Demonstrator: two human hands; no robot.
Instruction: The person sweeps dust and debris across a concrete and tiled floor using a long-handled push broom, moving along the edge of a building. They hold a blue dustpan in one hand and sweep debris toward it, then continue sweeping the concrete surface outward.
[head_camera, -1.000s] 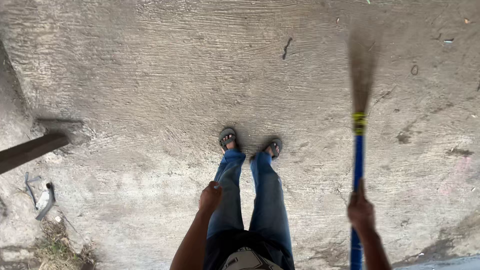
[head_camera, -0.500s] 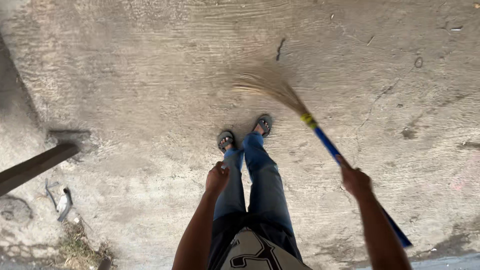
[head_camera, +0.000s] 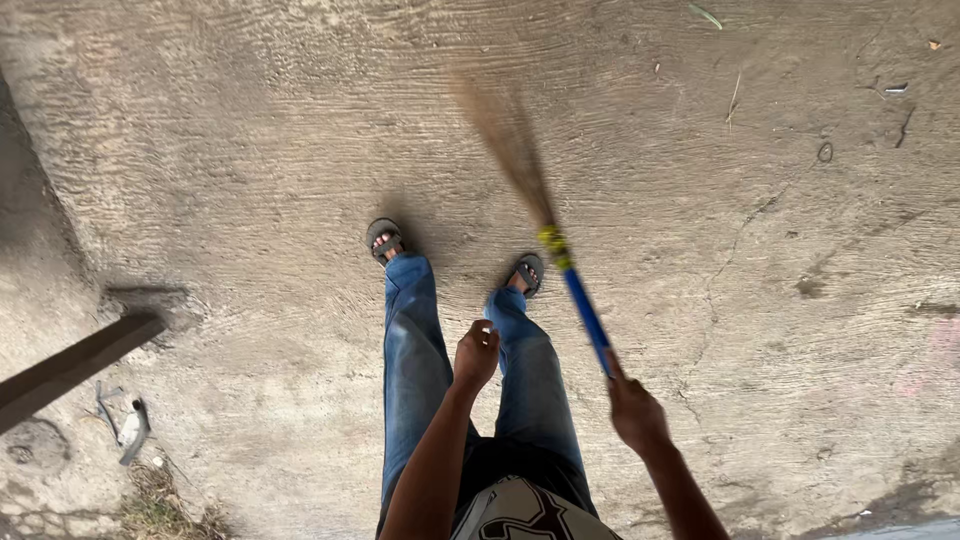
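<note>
My right hand (head_camera: 636, 410) grips the blue handle of a broom (head_camera: 585, 315). Its yellow binding sits above the handle and the brown bristles (head_camera: 505, 135) blur as they reach up and left over the concrete floor (head_camera: 250, 150). My left hand (head_camera: 477, 352) is curled into a loose fist in front of my jeans and holds nothing. Both my feet in dark sandals stand on the concrete, the left one (head_camera: 384, 238) ahead of the right one (head_camera: 527, 272).
A dark wooden post (head_camera: 70, 365) slants in from the left edge beside a small concrete block (head_camera: 150, 300). Scraps of litter (head_camera: 125, 430) and dry grass (head_camera: 160, 495) lie at bottom left. Twigs and bits of debris (head_camera: 735, 95) are scattered at top right.
The broom swung from upright at the right to far left across my feet, and now its bristles point up and left of centre. My feet have stepped and my left hand has risen.
</note>
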